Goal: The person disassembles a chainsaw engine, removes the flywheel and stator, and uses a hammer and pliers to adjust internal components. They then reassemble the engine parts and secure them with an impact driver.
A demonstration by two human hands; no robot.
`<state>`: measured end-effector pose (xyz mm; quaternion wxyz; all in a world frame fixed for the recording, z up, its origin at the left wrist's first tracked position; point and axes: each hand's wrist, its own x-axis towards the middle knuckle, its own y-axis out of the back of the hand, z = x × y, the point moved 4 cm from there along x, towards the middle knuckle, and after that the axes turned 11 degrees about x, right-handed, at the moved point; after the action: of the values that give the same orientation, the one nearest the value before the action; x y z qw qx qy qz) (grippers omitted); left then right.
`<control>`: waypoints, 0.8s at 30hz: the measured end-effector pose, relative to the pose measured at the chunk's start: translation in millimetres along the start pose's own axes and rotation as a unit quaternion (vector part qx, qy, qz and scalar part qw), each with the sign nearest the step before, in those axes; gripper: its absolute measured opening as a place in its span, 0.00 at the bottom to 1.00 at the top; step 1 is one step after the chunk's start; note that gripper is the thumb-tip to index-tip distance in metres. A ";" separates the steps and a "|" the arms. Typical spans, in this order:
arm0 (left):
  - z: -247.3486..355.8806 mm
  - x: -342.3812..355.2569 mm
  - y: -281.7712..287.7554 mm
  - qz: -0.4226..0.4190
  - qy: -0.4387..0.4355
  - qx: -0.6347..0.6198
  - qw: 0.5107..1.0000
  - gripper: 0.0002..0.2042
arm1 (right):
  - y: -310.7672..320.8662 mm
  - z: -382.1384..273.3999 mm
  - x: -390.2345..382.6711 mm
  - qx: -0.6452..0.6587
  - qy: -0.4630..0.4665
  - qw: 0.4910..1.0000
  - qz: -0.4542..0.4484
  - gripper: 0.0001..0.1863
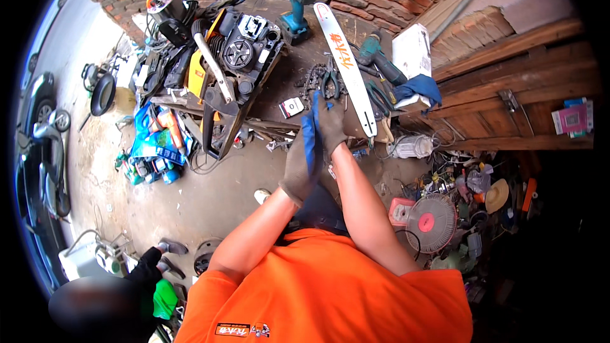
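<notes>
Both my hands wear grey-brown gloves with blue palms and meet at the front edge of a wooden bench. My left hand (304,157) is stretched out flat and edge-on, its fingers pointing away from me. Against its inner side rests my right hand (332,127); its fingers are mostly hidden, so I cannot tell what they hold, if anything. Just beyond my fingers lie dark-handled pliers (330,81) and a saw chain (312,79). A small white-and-red box (291,107) sits left of my hands. A white chainsaw guide bar (346,67) lies to their right.
Left on the bench stands a partly dismantled chainsaw (241,51). Behind are a teal cordless impact wrench (297,0) and, to the right, a teal cordless drill (381,57). A fan (432,222) and clutter crowd the right floor. A person (105,308) is at lower left.
</notes>
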<state>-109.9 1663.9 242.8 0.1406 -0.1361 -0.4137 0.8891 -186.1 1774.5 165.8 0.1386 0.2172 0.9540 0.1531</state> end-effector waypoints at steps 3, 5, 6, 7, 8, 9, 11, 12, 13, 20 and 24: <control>10.8 -33.1 -9.6 0.049 0.081 0.038 0.995 0.26 | 29.3 3.3 -5.6 -0.026 0.002 0.995 0.098 0.30; 30.0 -65.8 -30.7 0.080 0.136 0.070 0.985 0.25 | 37.8 34.8 12.7 -0.036 0.076 0.979 0.184 0.30; 33.9 -82.2 -37.9 0.097 0.165 0.086 0.978 0.25 | 42.3 42.4 17.0 -0.030 0.107 0.969 0.220 0.30; 33.0 -94.3 -41.5 0.113 0.192 0.101 0.970 0.24 | 47.5 49.2 22.4 -0.026 0.139 0.956 0.257 0.30; 25.7 -96.9 -28.5 0.106 0.176 0.090 0.974 0.25 | 41.1 38.7 22.2 -0.002 0.137 0.958 0.253 0.31; 22.1 -100.8 -26.9 0.096 0.180 0.087 0.975 0.26 | 46.5 37.0 23.9 0.018 0.130 0.957 0.260 0.31; 18.1 -109.8 -22.6 0.086 0.182 0.079 0.976 0.28 | 49.9 28.2 28.0 -0.034 0.013 0.983 0.182 0.32; 15.6 -111.4 -11.0 0.090 0.157 0.095 0.979 0.28 | 46.5 0.6 15.9 -0.054 -0.010 0.987 0.150 0.33; 13.9 -111.2 6.3 0.102 0.178 0.110 0.973 0.28 | 45.9 -26.4 3.7 -0.072 -0.034 0.989 0.121 0.33; 28.5 -84.6 82.8 0.148 0.174 0.010 0.974 0.25 | -33.0 -40.4 -171.6 0.589 -0.181 0.709 -0.344 0.20; 22.8 -78.4 116.8 0.299 0.083 0.122 0.943 0.16 | -55.2 -2.4 -184.2 0.681 -0.170 0.589 -0.400 0.23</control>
<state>-61.8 1547.3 176.4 -0.0819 -0.3086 -0.2294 0.9195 -47.7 1642.4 185.0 0.1579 -0.1335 0.7299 -0.6515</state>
